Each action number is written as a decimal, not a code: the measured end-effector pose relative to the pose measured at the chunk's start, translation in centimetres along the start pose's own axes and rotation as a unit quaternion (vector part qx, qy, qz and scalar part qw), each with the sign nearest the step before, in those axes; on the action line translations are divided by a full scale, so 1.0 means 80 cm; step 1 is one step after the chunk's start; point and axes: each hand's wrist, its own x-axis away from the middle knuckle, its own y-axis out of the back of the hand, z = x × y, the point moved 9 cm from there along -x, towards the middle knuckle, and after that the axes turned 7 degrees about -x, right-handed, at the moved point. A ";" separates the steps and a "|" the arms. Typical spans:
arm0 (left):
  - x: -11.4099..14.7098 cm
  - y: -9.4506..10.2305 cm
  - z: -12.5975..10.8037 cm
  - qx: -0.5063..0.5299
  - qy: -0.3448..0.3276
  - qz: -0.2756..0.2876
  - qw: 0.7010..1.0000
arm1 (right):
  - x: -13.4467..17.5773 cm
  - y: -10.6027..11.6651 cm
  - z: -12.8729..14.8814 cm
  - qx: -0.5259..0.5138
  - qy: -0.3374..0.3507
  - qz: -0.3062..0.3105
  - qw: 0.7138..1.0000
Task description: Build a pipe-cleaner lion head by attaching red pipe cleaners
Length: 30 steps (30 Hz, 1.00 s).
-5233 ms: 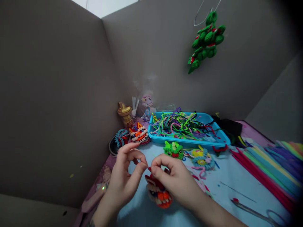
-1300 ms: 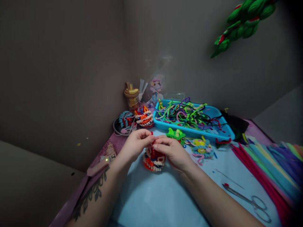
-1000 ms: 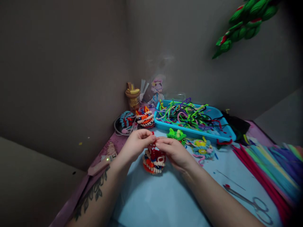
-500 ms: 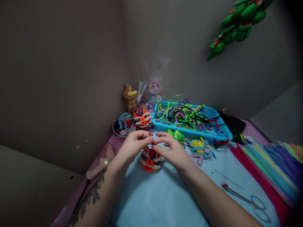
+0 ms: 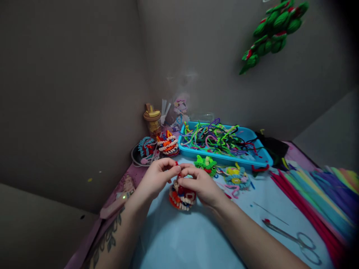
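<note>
Both hands are raised over the table's middle with their fingertips close together. My left hand (image 5: 161,175) is closed in a pinch on a thin red strand (image 5: 176,163), whose tip shows above the thumb. Fingers bent, my right hand (image 5: 202,183) pinches the same strand lower down. Just below hangs or rests a small fuzzy pipe-cleaner figure (image 5: 182,200) in orange, red, white and blue; I cannot tell whether it touches the table. The right fingers hide its top. Behind my right hand lies a green pipe-cleaner head (image 5: 206,166).
A blue tray (image 5: 224,156) holds tangled pipe cleaners. Scissors (image 5: 291,236) and a needle-like rod (image 5: 270,213) lie at right, beside bundled coloured pipe cleaners (image 5: 314,194). At left are a pink glue gun (image 5: 113,208), a lidded cup (image 5: 152,119) and another orange-white head (image 5: 167,144).
My right fingers have come together from apart and closed in beside the left ones. The hanging figure has turned and shifted slightly right. The camera view has moved a little.
</note>
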 end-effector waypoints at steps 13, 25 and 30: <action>0.003 -0.004 -0.001 0.017 0.020 0.003 1.000 | 0.000 -0.001 0.007 -0.006 0.022 0.005 1.000; 0.005 -0.026 0.007 -0.036 0.000 0.071 0.997 | -0.008 0.026 0.008 0.024 0.043 -0.034 0.998; 0.004 -0.033 0.021 -0.026 0.026 0.044 0.998 | -0.013 0.029 0.014 0.017 0.034 -0.017 0.999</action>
